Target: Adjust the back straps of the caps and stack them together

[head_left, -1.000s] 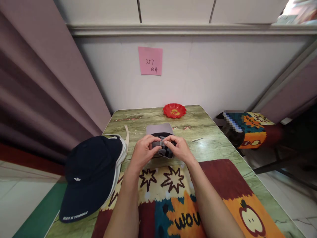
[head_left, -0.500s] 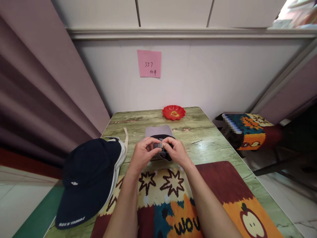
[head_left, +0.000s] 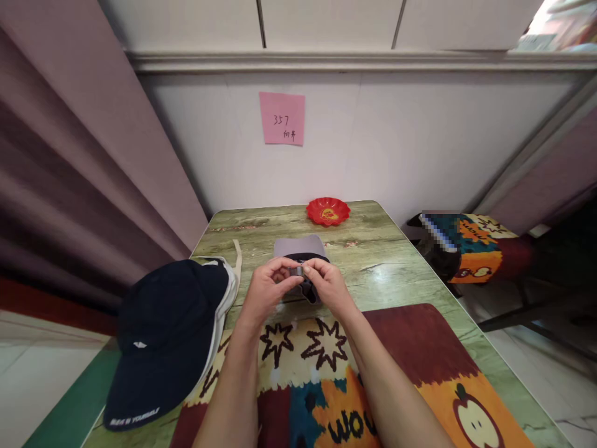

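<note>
A grey cap [head_left: 301,245] with a dark inside lies at the middle of the table, its brim toward the wall and its back strap toward me. Pinched between thumb and fingertips of my left hand [head_left: 269,285] is the small metal buckle [head_left: 296,271] on that strap. My right hand [head_left: 329,284] closes its thumb and index finger on the strap right beside the buckle. Fingertips cover most of the strap, so whether its end runs through the buckle I cannot tell.
At the left edge sits a navy cap [head_left: 168,330] on top of a whitish one with a loose strap [head_left: 238,258]. A red scalloped dish [head_left: 328,211] stands at the back. Under my forearms lies a patterned mat [head_left: 401,339]. A pink note [head_left: 282,118] is on the wall.
Both hands stay at the strap with small finger movements. The buckle has turned slightly, and my right fingertips have shifted a little on the strap.
</note>
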A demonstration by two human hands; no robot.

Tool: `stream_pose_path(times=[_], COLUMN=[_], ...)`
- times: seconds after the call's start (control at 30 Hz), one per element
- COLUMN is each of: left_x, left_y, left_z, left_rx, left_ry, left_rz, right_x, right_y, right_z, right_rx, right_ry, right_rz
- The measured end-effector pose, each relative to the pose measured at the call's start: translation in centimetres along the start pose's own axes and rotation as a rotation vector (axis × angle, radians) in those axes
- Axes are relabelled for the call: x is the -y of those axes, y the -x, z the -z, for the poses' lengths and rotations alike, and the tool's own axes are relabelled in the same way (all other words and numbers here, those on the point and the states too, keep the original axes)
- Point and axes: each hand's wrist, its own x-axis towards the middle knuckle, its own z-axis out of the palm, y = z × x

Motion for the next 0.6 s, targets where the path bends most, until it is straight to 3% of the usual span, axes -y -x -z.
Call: stream_pose_path(times=[0.13,0.3,0.43,0.6], left_x=[0.0,0.0,0.1,0.0], left_y=[0.0,0.0,-0.1,-0.1], left_z=[0.1,0.1,0.1,1.3], left_rx=[0.015,-0.028,-0.05,-0.03], left_ry=[0.117,-0.025,-0.077,-0.177], left_rz=[0.034,-0.001,-0.021,0.031], right_x=[0.1,0.6,1.0,0.9], right_y=[0.1,0.2,0.2,0.2], right_z=[-0.7,0.0,0.9,0.9], right_rx=[0.002,0.035,0.141,0.061], right_ry=[-0.11,-0.152,-0.027,0.143], right_rz=[-0.036,-0.045,0.023,0.078])
